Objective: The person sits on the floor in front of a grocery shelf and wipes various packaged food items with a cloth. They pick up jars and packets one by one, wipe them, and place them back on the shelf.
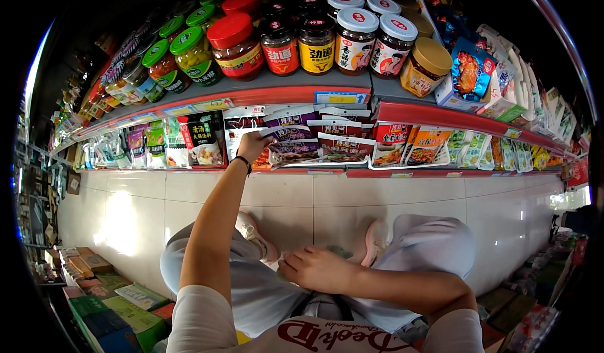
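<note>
My left hand (255, 146) reaches to the lower shelf, its fingertips at the upper left edge of a purple seasoning packet (296, 149). Whether they pinch it I cannot tell. A white packet (236, 138) stands just left of the hand, and dark red packets (347, 146) stand to the right. My right hand (317, 269) is near my lap between my knees, its fingers curled over a greyish thing (289, 275) that is mostly hidden. A small greenish thing (340, 251) shows beyond the right hand, near the right shoe.
Glass jars with red (230, 31), green, black and white lids line the upper shelf, whose red front edge (283, 96) overhangs the packets. Orange packets (427, 145) sit in a white tray at the right. Stacked boxes (118, 315) stand behind at the lower left, on the tiled floor (377, 190).
</note>
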### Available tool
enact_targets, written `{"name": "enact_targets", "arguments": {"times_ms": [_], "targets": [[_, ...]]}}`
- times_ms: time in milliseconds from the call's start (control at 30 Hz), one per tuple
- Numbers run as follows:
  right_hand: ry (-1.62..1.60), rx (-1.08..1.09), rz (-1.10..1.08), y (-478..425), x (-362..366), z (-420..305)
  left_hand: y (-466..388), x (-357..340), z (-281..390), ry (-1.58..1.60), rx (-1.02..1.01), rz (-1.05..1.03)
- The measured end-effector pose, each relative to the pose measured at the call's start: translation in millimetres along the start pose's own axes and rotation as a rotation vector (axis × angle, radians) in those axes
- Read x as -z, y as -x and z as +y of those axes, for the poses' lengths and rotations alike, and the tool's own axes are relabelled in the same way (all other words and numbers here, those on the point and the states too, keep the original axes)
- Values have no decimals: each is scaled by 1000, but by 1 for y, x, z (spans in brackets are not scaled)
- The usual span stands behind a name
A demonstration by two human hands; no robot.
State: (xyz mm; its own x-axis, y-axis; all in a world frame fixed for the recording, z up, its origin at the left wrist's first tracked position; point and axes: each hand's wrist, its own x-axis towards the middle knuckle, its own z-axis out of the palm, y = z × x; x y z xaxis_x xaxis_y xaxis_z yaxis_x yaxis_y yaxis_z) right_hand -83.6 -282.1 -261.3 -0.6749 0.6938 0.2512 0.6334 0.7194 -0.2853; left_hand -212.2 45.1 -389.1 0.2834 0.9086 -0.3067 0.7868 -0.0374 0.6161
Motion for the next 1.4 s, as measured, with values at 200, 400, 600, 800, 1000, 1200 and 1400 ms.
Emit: {"name": "enact_targets", "arguments": {"times_ms": [200, 400, 600, 800, 1000, 1200, 1400], "targets": [[-8, -18, -80, 1, 0, 1, 16, 10, 26, 91, -139, 77], [-42, -24, -145, -2, 6, -2, 4, 4, 11, -105, -148, 210], [-20, -17, -119, 0, 8, -1, -16, 14, 19, -84, -206, 538], [-4, -6, -79, 0, 6, -3, -10, 16, 32, -323, -221, 340], [-244, -289, 70, -1, 38, 21, 53, 44, 67, -367, -544, 566], [-1133, -1019, 943, -5, 86, 75, 154, 85, 90, -351, -881, 552], [-1663, -997, 1037, -10, 90, 93, 221, 98, 128, 188, -673, 660]]}}
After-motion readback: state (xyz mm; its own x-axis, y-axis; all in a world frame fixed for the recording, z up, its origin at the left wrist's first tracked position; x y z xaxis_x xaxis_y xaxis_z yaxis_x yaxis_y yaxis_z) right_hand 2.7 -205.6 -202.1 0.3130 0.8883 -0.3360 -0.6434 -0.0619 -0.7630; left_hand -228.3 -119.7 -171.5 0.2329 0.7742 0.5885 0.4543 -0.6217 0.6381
